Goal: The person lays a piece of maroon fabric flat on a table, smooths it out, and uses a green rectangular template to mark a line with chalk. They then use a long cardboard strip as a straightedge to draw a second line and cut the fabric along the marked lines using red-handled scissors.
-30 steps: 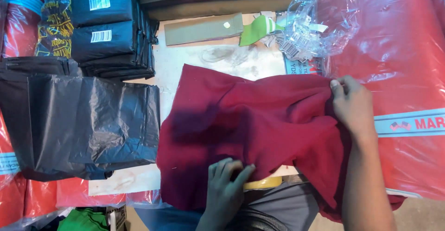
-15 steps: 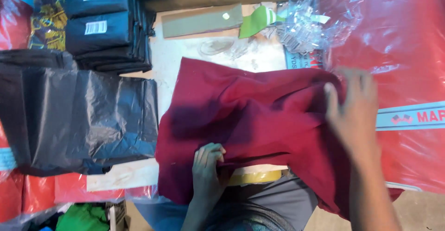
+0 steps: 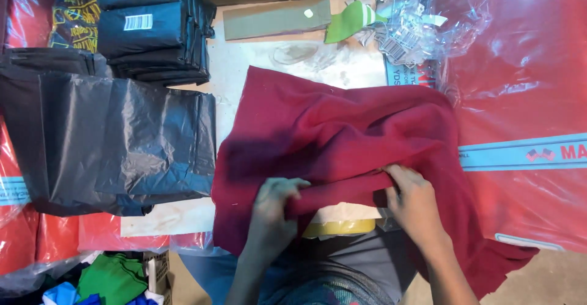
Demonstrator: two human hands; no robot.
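A dark red garment [image 3: 342, 140] lies spread and rumpled on the pale work table [image 3: 244, 72] in front of me. My left hand [image 3: 272, 219] grips its near edge, fingers curled into the cloth. My right hand [image 3: 413, 201] pinches the same near edge further right, and the hem is lifted and stretched between the two hands. Under the raised edge a yellow object [image 3: 339, 226] shows, partly hidden. The garment's right side hangs off the table toward me.
Black plastic bags [image 3: 116, 146] lie stacked at left, with folded dark packed garments [image 3: 153, 23] behind them. Red plastic-wrapped bundles [image 3: 526, 97] fill the right. Crumpled clear plastic [image 3: 428, 17], a green scrap [image 3: 348, 20] and a cardboard strip [image 3: 275, 18] sit at the back.
My right hand came from the garment's far right side down to its near edge. My left hand shifted right and took hold of the hem, which is now lifted between both hands.
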